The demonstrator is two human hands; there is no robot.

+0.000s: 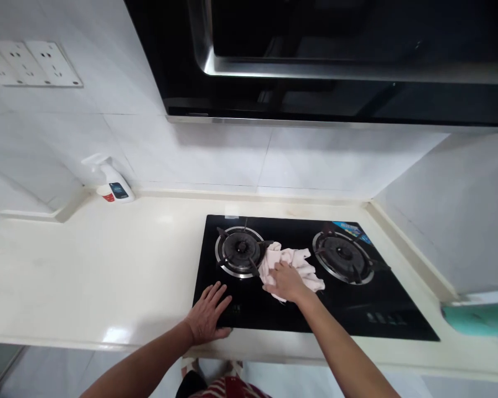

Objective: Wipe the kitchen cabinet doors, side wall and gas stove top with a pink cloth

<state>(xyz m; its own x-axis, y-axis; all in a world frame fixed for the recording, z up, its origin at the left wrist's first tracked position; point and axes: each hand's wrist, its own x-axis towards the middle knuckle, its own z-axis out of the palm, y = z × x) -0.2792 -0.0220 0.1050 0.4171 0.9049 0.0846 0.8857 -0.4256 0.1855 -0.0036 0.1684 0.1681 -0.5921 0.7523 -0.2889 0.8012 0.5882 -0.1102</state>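
Note:
A pale pink cloth (299, 264) lies bunched on the black glass gas cooktop (274, 318), between its two burners. My right hand (288, 281) presses down on the cloth with fingers curled into it, close beside the left burner (240, 250). Flat at the cooktop's front left corner rests my left hand (208, 314), fingers spread, holding nothing. The right burner (342, 256) stands just beyond the cloth's right side. Part of the cloth is hidden under my right hand.
A dark range hood (315, 99) overhangs the cooktop. On the pale countertop (87, 265), a white spray bottle (118, 182) and a paper cup (105, 192) stand in the back left corner. A green roll-like object (477, 319) lies at the right. Wall sockets (31, 63) are upper left.

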